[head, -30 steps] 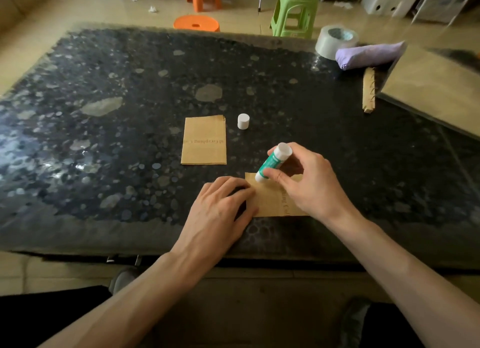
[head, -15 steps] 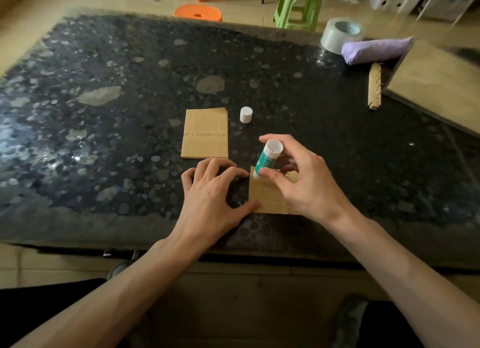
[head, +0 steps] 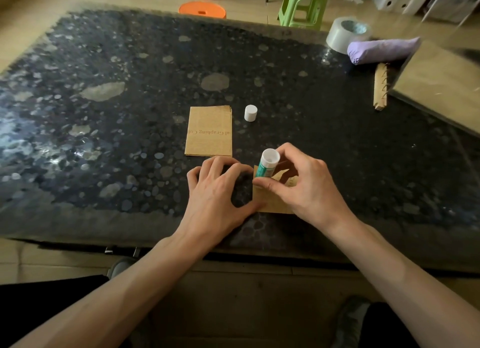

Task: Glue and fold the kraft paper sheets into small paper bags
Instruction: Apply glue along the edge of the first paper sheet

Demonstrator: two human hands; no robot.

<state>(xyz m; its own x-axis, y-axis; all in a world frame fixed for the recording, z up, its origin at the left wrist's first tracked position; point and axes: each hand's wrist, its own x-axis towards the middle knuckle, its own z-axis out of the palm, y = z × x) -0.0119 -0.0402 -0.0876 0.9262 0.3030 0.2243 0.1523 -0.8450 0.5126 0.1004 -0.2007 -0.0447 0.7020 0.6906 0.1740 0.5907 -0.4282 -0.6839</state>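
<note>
A small folded kraft sheet (head: pixel 270 199) lies near the table's front edge, mostly hidden under my hands. My right hand (head: pixel 304 184) grips a green-and-white glue stick (head: pixel 266 166), held nearly upright with its lower end on the sheet. My left hand (head: pixel 218 191) rests on the dark table (head: pixel 104 140) just left of the sheet, fingers arched, its thumb touching the sheet's lower left corner. A stack of kraft sheets (head: pixel 210 132) with orange lettering lies behind my left hand. The white glue cap (head: pixel 250 113) stands to the right of that stack.
At the back right sit a roll of grey tape (head: pixel 345 36), a folded purple umbrella (head: pixel 381 50), a strip of cardboard (head: pixel 380 86) and a large brown board (head: pixel 441 82). Orange (head: pixel 202 10) and green (head: pixel 302 4) stools stand beyond the table.
My right hand has tipped the glue stick from slanted to nearly upright. My left hand has slid off the sheet to its left side, leaving only the thumb on it.
</note>
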